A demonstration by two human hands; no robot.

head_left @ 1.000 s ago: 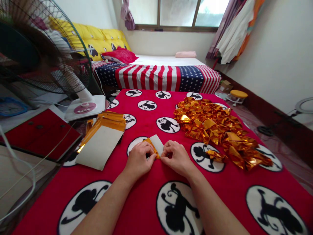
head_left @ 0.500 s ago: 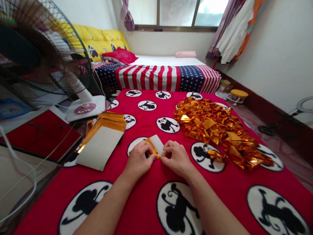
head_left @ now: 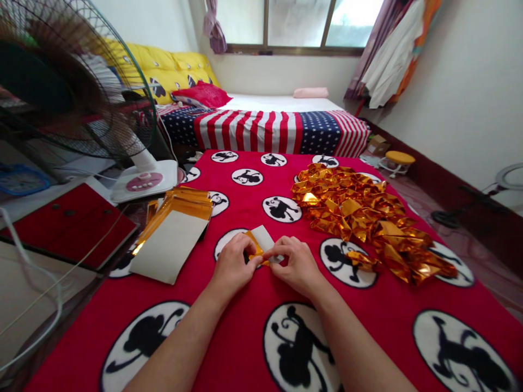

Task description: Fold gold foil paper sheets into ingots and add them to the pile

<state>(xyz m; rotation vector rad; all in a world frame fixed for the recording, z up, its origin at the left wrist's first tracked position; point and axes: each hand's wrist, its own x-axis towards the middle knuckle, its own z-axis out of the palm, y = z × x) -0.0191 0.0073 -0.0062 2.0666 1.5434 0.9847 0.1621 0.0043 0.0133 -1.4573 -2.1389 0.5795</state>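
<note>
Between my hands lies a partly folded sheet of gold foil paper (head_left: 261, 238), its pale backing facing up and a gold strip showing along the left and near edges. My left hand (head_left: 236, 260) pinches the sheet's left near side between thumb and fingers. My right hand (head_left: 295, 262) grips the right near side, its index finger reaching across onto the gold fold. To the left sits a stack of flat foil sheets (head_left: 169, 247), with a pale side uppermost. A heap of folded gold foil pieces (head_left: 351, 201) spreads over the right of the cloth, and one single piece (head_left: 363, 261) lies nearer my right hand.
A red cloth (head_left: 229, 348) with monkey prints covers the table. A fan (head_left: 143, 177) stands at the left beside a dark red panel (head_left: 69, 218). Beyond the table is a bed (head_left: 261, 130); a yellow stool (head_left: 399, 158) is on the floor at the right.
My right index finger has moved left over the gold fold, and the right fingers have spread slightly. My left hand keeps its pinch. The view has shifted a little.
</note>
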